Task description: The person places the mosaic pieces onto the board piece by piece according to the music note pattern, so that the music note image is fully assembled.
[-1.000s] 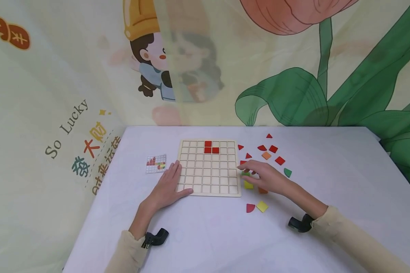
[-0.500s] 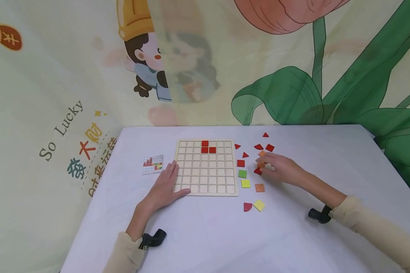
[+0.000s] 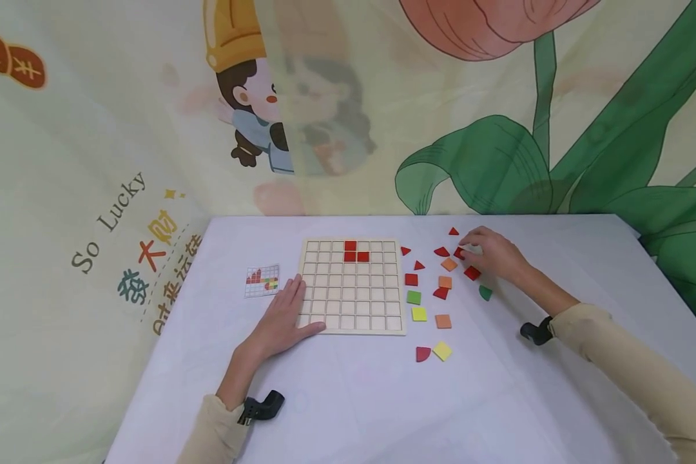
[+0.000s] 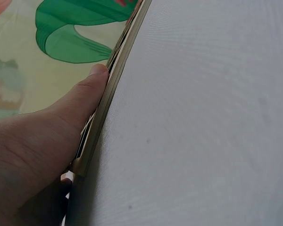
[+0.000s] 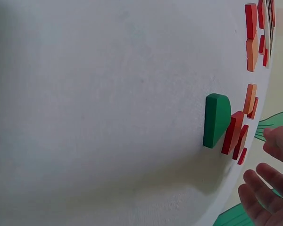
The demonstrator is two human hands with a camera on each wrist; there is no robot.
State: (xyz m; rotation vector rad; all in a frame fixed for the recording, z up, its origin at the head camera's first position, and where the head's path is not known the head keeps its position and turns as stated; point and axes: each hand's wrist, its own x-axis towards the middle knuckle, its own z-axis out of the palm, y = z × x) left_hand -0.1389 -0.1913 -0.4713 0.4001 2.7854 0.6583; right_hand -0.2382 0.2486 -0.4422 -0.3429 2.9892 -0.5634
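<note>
A wooden grid board (image 3: 349,307) lies on the white table, with three red squares (image 3: 350,256) set in cells near its far edge. My left hand (image 3: 280,322) rests on the board's left side, its thumb along the near edge; in the left wrist view the thumb (image 4: 87,94) presses on the rim. The right hand (image 3: 495,253) hovers over the loose pieces at the right, fingertips at a red square piece (image 3: 459,253) that they partly hide. In the right wrist view, the thumb and fingers stand apart, nothing visible between them.
A small pattern card (image 3: 261,281) lies left of the board. Right of the board are scattered red, orange, yellow and green pieces, among them a green rounded piece (image 5: 217,121), an orange square (image 3: 443,321) and a yellow square (image 3: 442,351). A printed curtain hangs behind the table.
My right hand has moved from beside the board, across the orange pieces, to the farther red square at the right. The left hand stays on the board.
</note>
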